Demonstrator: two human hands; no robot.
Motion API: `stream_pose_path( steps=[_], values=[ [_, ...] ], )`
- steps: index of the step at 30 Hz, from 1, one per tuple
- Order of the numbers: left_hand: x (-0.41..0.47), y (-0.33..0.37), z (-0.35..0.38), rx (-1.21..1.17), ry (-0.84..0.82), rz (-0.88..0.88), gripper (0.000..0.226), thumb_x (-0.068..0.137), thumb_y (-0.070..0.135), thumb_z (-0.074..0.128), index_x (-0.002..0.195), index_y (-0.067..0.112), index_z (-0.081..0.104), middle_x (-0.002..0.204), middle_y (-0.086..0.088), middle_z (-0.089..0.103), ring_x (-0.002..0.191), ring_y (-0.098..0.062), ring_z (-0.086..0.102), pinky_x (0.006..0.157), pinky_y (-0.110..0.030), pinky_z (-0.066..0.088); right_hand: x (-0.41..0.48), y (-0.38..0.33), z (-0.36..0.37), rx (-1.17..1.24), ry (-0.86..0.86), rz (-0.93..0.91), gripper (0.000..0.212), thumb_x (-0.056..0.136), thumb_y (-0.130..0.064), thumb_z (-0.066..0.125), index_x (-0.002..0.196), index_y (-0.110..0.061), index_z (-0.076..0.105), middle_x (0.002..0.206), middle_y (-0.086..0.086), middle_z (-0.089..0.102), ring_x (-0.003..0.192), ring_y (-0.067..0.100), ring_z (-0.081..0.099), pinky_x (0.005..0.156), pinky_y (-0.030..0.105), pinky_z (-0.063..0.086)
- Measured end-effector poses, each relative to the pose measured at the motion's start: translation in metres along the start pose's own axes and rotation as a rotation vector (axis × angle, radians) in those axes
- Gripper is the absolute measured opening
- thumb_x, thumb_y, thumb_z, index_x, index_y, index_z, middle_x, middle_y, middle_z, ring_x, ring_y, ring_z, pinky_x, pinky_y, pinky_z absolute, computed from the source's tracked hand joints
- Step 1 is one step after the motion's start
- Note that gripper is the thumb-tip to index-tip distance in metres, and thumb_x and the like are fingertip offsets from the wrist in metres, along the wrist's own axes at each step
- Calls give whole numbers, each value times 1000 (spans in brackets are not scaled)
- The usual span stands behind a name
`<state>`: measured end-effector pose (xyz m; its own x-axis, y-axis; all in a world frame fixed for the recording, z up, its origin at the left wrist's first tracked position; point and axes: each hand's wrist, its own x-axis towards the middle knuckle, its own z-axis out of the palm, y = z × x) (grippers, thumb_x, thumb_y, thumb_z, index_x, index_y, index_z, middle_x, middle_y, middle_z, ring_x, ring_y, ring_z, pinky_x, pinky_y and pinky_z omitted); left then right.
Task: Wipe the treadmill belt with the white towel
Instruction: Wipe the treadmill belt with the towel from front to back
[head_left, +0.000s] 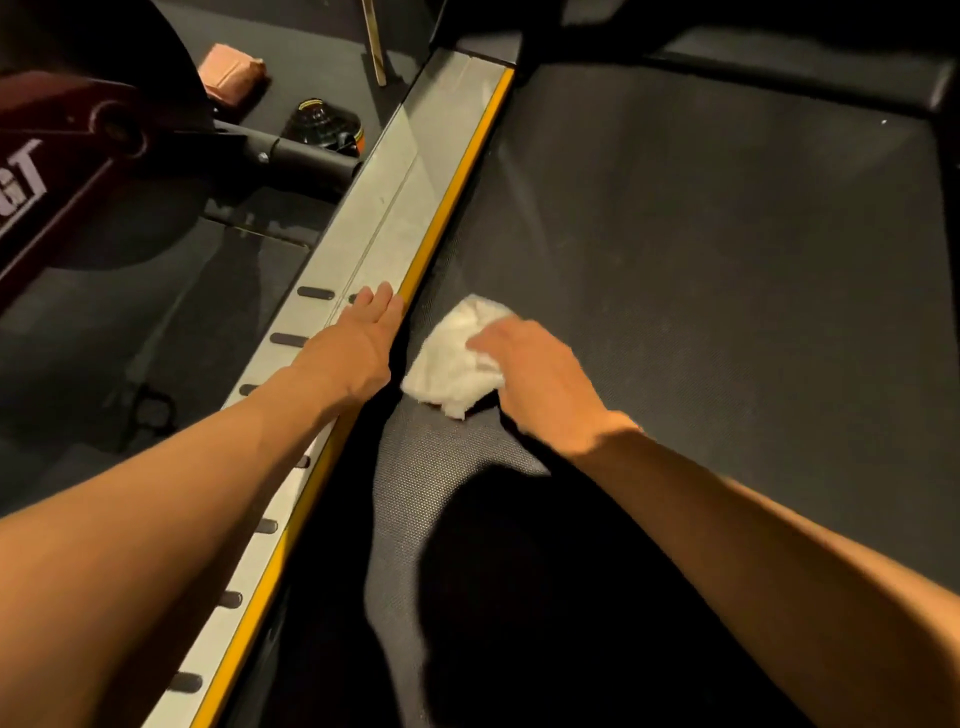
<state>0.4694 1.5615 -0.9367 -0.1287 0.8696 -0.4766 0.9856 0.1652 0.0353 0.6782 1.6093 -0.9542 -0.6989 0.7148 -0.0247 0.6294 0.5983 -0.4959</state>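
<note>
The dark textured treadmill belt (701, 249) fills the right half of the view. A bunched white towel (452, 364) lies on the belt near its left edge. My right hand (535, 374) lies on the towel's right side, fingers curled onto the cloth, and is slightly blurred. My left hand (358, 338) rests flat with straight fingers on the grey side rail (410, 171), just left of the towel, beside the rail's yellow strip (457, 192).
Left of the rail, on the dark floor, stand a dark red machine frame (57, 156) with a black bar (306, 158), a black-and-orange container (324, 124), a pink folded cloth (231, 70) and a wooden stick (374, 41). The treadmill's black front housing (779, 57) borders the belt's far end.
</note>
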Motion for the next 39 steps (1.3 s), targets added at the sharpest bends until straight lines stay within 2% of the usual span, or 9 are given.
stream_pose_path(
  steps=[5,10,16,19,23,27,30,35,39],
  values=[
    [-2,1,-8,91,-40,31,82,95,11,50,151,1,-8,159,-17,-13,148,-34,-5,121,-39,11,6,20,0,63,19,171,41,87,-18,53,124,-35,56,131,2,55,118,28,52,94,40,45],
    [-4,7,-7,121,-37,-3,74,97,13,43,153,4,-6,161,-12,-11,148,-32,-4,120,-43,15,-39,-1,5,49,-230,6,56,86,2,47,135,-24,50,143,-2,46,132,20,39,106,31,28],
    [-5,13,-11,217,-9,-12,72,96,17,47,151,1,3,160,-17,1,145,-35,12,117,-45,22,-20,33,-25,103,107,297,63,79,10,44,131,-23,55,135,0,54,124,24,48,97,27,37],
    [-5,21,-9,346,75,9,62,95,22,40,149,1,16,154,-21,19,135,-37,29,111,-46,31,-34,30,-21,-27,-49,279,57,83,3,48,131,-28,54,129,1,57,119,26,52,94,31,39],
    [-1,36,-1,439,62,23,60,99,31,29,153,12,10,159,-18,11,144,-38,17,117,-47,19,-55,7,-14,-89,-440,207,35,77,-13,65,107,-29,65,120,-1,62,115,25,55,95,35,42],
    [7,52,3,589,44,110,57,102,38,19,151,10,20,151,-16,35,134,-33,38,114,-47,20,-58,41,-35,54,-14,218,53,84,-2,47,130,-26,56,137,-1,53,126,24,45,103,32,33],
    [7,55,-2,584,60,130,52,101,41,22,140,10,37,136,-12,51,122,-30,48,106,-44,30,-63,60,-34,-83,47,336,58,87,-1,45,139,-27,46,145,0,43,131,26,39,104,36,32],
    [10,68,-7,457,70,181,49,102,39,24,146,17,29,156,-12,27,140,-34,32,116,-45,24,-115,31,-16,115,-324,-43,35,92,-9,43,119,-14,65,129,5,59,124,17,47,101,17,24],
    [18,91,-5,303,60,229,52,102,34,26,152,26,16,160,-9,14,140,-36,32,108,-48,38,-103,71,-35,21,77,138,49,80,-10,40,124,-17,62,125,8,60,113,31,55,99,38,43]
  ],
)
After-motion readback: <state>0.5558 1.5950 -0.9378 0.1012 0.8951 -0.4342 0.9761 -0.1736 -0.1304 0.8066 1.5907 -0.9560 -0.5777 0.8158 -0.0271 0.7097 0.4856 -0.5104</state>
